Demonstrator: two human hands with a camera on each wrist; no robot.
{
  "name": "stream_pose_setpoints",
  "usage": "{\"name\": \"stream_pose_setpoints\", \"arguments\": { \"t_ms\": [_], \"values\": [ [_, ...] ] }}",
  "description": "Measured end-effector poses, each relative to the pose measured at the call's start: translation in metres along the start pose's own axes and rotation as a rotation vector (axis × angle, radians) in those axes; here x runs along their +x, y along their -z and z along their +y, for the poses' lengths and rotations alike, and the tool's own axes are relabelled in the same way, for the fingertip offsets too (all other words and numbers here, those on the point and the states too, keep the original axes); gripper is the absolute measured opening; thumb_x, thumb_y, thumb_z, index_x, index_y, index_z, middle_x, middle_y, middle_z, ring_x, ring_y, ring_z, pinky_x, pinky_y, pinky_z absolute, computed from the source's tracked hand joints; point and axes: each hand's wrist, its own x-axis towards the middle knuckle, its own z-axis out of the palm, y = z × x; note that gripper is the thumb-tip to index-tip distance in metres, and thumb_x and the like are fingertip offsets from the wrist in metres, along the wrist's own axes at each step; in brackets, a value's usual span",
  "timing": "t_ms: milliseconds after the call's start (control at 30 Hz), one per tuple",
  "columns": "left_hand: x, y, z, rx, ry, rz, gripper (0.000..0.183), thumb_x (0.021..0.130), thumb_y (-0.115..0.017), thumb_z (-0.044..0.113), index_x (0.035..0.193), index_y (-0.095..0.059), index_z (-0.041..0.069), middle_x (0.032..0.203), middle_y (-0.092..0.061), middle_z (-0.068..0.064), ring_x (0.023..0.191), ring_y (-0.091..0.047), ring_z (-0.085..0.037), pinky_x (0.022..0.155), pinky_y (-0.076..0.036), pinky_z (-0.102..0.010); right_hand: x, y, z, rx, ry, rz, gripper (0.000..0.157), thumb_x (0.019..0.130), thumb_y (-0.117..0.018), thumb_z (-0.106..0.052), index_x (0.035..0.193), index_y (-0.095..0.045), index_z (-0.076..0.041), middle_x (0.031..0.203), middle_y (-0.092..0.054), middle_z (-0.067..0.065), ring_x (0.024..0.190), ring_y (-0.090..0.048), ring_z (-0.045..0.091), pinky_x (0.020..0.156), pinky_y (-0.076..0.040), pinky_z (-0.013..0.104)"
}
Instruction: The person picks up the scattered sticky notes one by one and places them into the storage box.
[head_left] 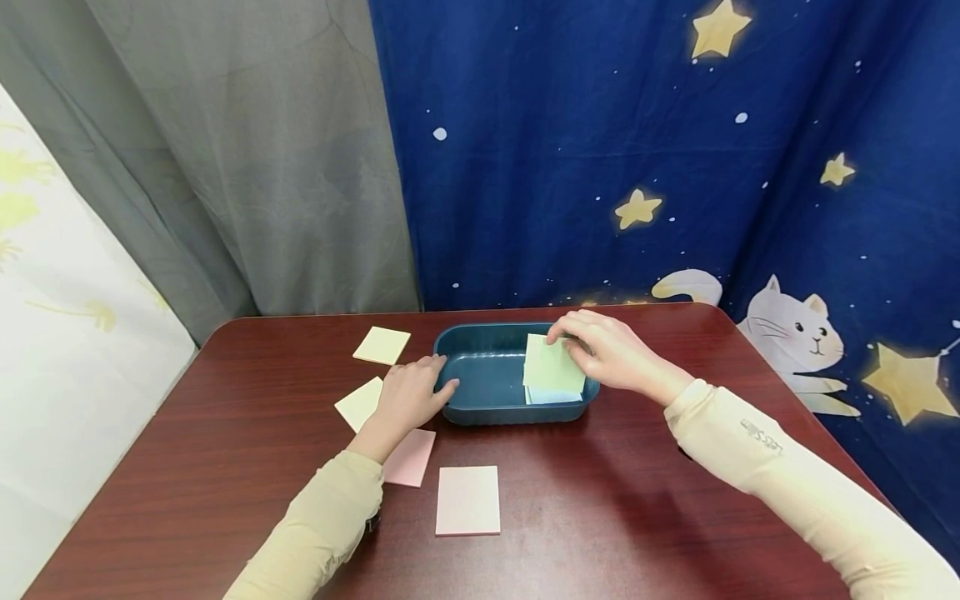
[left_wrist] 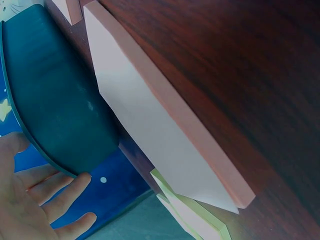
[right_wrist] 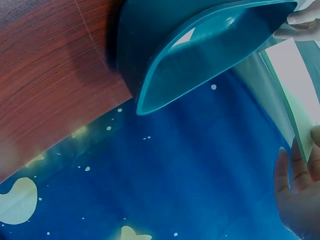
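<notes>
A pale green square paper pad (head_left: 555,363) is pinched between the thumb and fingers of the right hand (head_left: 611,346), held above the right end of a dark teal, oblong, round-cornered dish (head_left: 517,414). The dish's left rim is touched by the spread fingers of the left hand (head_left: 411,392). Below the green pad a pale blue square piece of paper (head_left: 553,395) is mostly hidden, so its exact resting place cannot be told.

To the left, one pale yellow square pad (head_left: 382,345) is left uncovered, while a second pale yellow pad (head_left: 358,404) and a pink square pad (head_left: 411,460) are partly blocked by the left hand and wrist. A lighter pink square pad (head_left: 468,500) is seen in front of the dish.

The dish is smooth and glossy; the red-brown table (head_left: 570,517) is streaked with wood grain. Behind, soft folds are shown by a plain grey curtain (head_left: 285,150) and a star-printed blue curtain (head_left: 525,208).
</notes>
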Motion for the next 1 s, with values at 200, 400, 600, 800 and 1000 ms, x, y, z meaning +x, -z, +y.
{"name": "stream_pose_setpoints", "arguments": {
  "t_ms": [200,400,600,800,1000],
  "values": [
    [0.0,0.0,0.0,0.004,0.003,-0.009,0.048,0.085,-0.053,0.037,0.118,-0.055,0.002,0.112,-0.057,-0.013,0.093,-0.057,-0.028,0.078,-0.042,-0.045,0.0,-0.002,0.006,0.002,-0.051,-0.033,0.026,0.08,-0.054,0.002,0.1,-0.062,-0.013,0.099,-0.059,-0.002,0.084,-0.05,0.012,0.07,-0.041,0.029],
    [0.0,0.0,0.0,0.006,-0.003,-0.009,0.049,0.085,-0.052,0.039,0.118,-0.055,0.002,0.112,-0.057,-0.013,0.093,-0.057,-0.028,0.078,-0.042,-0.045,-0.001,-0.006,0.012,0.004,-0.07,-0.042,0.026,0.08,-0.054,0.002,0.102,-0.059,-0.012,0.099,-0.059,-0.001,0.087,-0.052,0.012,0.073,-0.042,0.032],
    [0.0,0.001,0.0,0.004,-0.002,-0.005,0.049,0.085,-0.053,0.038,0.118,-0.055,0.002,0.112,-0.057,-0.013,0.092,-0.058,-0.028,0.077,-0.042,-0.045,0.0,-0.014,0.02,-0.005,-0.093,-0.058,0.027,0.08,-0.054,0.002,0.102,-0.061,-0.011,0.095,-0.059,0.0,0.085,-0.053,0.013,0.072,-0.042,0.032],
    [0.0,0.002,0.001,0.011,0.002,-0.017,0.05,0.085,-0.053,0.039,0.118,-0.055,0.002,0.111,-0.057,-0.013,0.091,-0.058,-0.028,0.076,-0.043,-0.045,0.001,-0.022,0.026,0.01,-0.108,-0.096,0.026,0.08,-0.054,0.003,0.1,-0.061,-0.011,0.095,-0.06,0.001,0.086,-0.053,0.014,0.072,-0.042,0.032],
    [0.0,0.0,0.0,0.015,0.0,-0.008,0.051,0.084,-0.054,0.04,0.117,-0.056,0.001,0.11,-0.058,-0.014,0.089,-0.058,-0.028,0.075,-0.043,-0.044,0.003,-0.031,0.028,0.047,-0.134,-0.153,0.025,0.08,-0.053,0.003,0.1,-0.061,-0.011,0.095,-0.06,0.002,0.087,-0.054,0.013,0.074,-0.042,0.031]
  ]
}}
